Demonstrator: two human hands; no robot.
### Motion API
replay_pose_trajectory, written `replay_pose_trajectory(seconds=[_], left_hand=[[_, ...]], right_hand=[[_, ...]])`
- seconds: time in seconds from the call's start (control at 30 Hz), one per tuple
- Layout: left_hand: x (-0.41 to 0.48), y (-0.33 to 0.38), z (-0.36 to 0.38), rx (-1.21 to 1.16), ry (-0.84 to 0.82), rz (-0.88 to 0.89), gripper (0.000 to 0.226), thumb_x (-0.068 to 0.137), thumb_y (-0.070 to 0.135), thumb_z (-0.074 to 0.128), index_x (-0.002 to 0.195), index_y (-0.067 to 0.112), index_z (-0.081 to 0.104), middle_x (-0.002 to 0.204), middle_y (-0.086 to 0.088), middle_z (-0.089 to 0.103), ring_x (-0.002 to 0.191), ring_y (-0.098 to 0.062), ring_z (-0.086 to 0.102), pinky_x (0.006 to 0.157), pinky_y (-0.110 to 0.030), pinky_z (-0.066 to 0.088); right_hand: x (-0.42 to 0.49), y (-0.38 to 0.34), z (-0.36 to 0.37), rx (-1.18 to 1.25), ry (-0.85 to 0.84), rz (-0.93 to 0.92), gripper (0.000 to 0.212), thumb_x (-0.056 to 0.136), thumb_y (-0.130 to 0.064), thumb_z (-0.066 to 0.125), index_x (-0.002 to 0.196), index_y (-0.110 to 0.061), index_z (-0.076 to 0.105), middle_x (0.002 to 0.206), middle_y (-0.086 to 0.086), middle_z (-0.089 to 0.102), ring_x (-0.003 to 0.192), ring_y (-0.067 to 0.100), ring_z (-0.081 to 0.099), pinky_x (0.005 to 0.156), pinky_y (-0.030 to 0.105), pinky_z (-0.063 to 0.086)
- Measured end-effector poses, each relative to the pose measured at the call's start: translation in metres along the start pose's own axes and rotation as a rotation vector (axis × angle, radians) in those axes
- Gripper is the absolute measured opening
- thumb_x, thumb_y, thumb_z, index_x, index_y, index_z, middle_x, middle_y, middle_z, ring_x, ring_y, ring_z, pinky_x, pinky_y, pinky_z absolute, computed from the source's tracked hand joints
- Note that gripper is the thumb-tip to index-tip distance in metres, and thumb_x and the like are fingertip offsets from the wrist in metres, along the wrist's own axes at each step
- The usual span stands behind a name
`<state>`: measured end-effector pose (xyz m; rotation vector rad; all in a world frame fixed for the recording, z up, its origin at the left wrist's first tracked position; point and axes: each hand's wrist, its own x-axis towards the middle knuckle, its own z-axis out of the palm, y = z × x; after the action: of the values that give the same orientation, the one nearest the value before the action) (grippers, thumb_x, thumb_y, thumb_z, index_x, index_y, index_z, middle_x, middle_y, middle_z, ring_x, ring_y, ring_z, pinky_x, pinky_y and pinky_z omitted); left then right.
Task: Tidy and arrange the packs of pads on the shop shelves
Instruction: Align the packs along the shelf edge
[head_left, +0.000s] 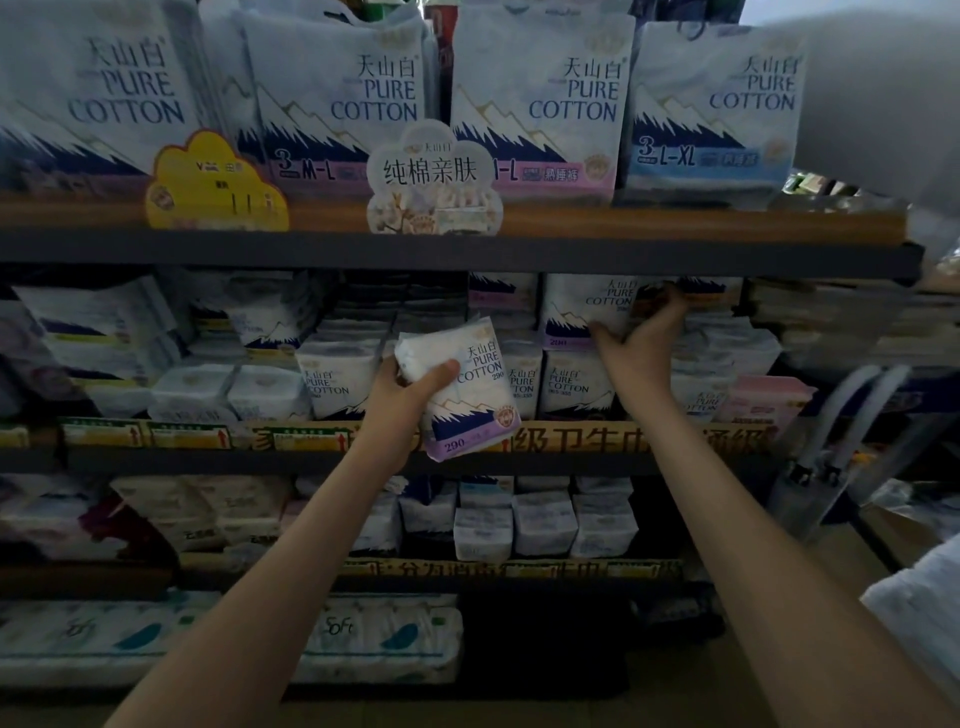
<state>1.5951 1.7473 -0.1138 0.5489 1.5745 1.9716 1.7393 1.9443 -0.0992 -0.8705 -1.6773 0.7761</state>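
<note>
My left hand (402, 387) grips a white and purple pack of pads marked 290 (470, 395), held tilted in front of the middle shelf. My right hand (641, 335) reaches into the middle shelf and holds the right edge of a white pack marked 200 (582, 312) that stands on top of a lower row of packs (571, 384). Its thumb sticks out to the left across the pack's front and its fingers curl round the pack's upper right side. More white packs (332, 379) stand left of the held pack.
The top shelf (571, 249) carries large Pure Cotton bags (540, 104) and two card signs (434, 179). Small white packs (540, 519) fill the lower shelf, and long soft packs (374, 639) lie at the bottom. A metal trolley handle (841, 431) stands at the right.
</note>
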Motion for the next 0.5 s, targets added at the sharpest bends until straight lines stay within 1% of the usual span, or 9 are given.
replay_pose_trajectory(seconds=[0.1, 0.2, 0.23, 0.27, 0.3, 0.37, 0.4, 0.47, 0.5], left_hand=[[0.0, -0.002, -0.001, 0.005, -0.019, -0.019, 0.047, 0.08, 0.015, 0.073, 0.121, 0.008, 0.052, 0.108, -0.009, 0.068, 0.087, -0.02, 0.07, 0.065, -0.03, 0.057], [-0.003, -0.003, -0.002, -0.015, -0.043, -0.045, 0.049, 0.079, 0.015, 0.074, 0.122, 0.011, 0.051, 0.112, -0.009, 0.067, 0.09, -0.022, 0.07, 0.068, -0.033, 0.058], [-0.005, -0.003, -0.002, -0.022, -0.061, -0.051, 0.049, 0.079, 0.014, 0.074, 0.121, 0.013, 0.051, 0.112, -0.009, 0.067, 0.091, -0.022, 0.07, 0.069, -0.034, 0.058], [-0.008, -0.001, -0.003, -0.028, -0.088, -0.055, 0.048, 0.078, 0.014, 0.074, 0.12, 0.015, 0.051, 0.112, -0.008, 0.067, 0.091, -0.022, 0.07, 0.07, -0.034, 0.058], [-0.011, 0.0, -0.003, -0.036, -0.127, -0.056, 0.047, 0.077, 0.013, 0.073, 0.119, 0.017, 0.052, 0.11, -0.007, 0.067, 0.089, -0.022, 0.07, 0.069, -0.033, 0.057], [-0.018, 0.005, -0.004, -0.051, -0.232, -0.046, 0.046, 0.073, 0.016, 0.072, 0.114, 0.021, 0.055, 0.104, -0.004, 0.069, 0.088, -0.021, 0.07, 0.069, -0.031, 0.056], [-0.022, 0.009, -0.004, -0.042, -0.286, -0.03, 0.045, 0.071, 0.021, 0.071, 0.113, 0.023, 0.055, 0.104, -0.002, 0.07, 0.09, -0.021, 0.07, 0.071, -0.03, 0.056], [-0.022, 0.018, -0.01, 0.09, -0.353, 0.041, 0.045, 0.077, 0.03, 0.066, 0.119, 0.022, 0.053, 0.112, -0.001, 0.066, 0.097, -0.017, 0.067, 0.077, -0.028, 0.055], [-0.017, 0.022, -0.017, 0.241, -0.357, 0.112, 0.043, 0.085, 0.032, 0.061, 0.125, 0.02, 0.051, 0.117, 0.001, 0.063, 0.101, -0.014, 0.064, 0.081, -0.027, 0.054]], right_hand=[[-0.01, -0.006, 0.001, -0.062, 0.037, -0.084, 0.075, 0.077, -0.008, 0.075, 0.133, 0.004, 0.027, 0.137, 0.021, 0.031, 0.128, 0.028, 0.031, 0.103, 0.023, 0.029], [-0.024, -0.022, -0.001, -0.068, 0.049, -0.123, 0.068, 0.076, -0.013, 0.077, 0.125, 0.005, 0.033, 0.126, 0.022, 0.038, 0.113, 0.023, 0.038, 0.09, 0.006, 0.031], [-0.028, -0.028, -0.001, -0.036, 0.006, -0.117, 0.067, 0.076, -0.018, 0.079, 0.122, 0.0, 0.034, 0.121, 0.019, 0.042, 0.105, 0.021, 0.043, 0.086, 0.008, 0.037], [-0.034, -0.036, 0.0, 0.009, -0.102, -0.081, 0.068, 0.074, -0.024, 0.08, 0.121, -0.007, 0.035, 0.115, 0.014, 0.048, 0.098, 0.02, 0.049, 0.083, 0.017, 0.044], [-0.042, -0.045, 0.002, 0.051, -0.287, -0.013, 0.071, 0.07, -0.032, 0.082, 0.121, -0.015, 0.034, 0.111, 0.008, 0.052, 0.094, 0.018, 0.054, 0.08, 0.023, 0.048], [-0.061, -0.06, 0.011, 0.094, -0.688, 0.131, 0.086, 0.058, -0.044, 0.081, 0.126, -0.024, 0.033, 0.107, -0.005, 0.057, 0.095, 0.011, 0.06, 0.08, 0.026, 0.052], [-0.069, -0.063, 0.016, 0.141, -0.787, 0.199, 0.087, 0.054, -0.044, 0.08, 0.127, -0.023, 0.035, 0.108, -0.006, 0.061, 0.095, 0.012, 0.063, 0.081, 0.029, 0.054], [-0.074, -0.064, 0.026, 0.335, -0.811, 0.327, 0.072, 0.056, -0.032, 0.08, 0.12, -0.017, 0.051, 0.108, 0.003, 0.068, 0.094, 0.019, 0.068, 0.08, 0.034, 0.057], [-0.074, -0.063, 0.03, 0.414, -0.778, 0.374, 0.066, 0.057, -0.028, 0.08, 0.117, -0.014, 0.057, 0.108, 0.008, 0.07, 0.093, 0.021, 0.069, 0.079, 0.035, 0.057]])
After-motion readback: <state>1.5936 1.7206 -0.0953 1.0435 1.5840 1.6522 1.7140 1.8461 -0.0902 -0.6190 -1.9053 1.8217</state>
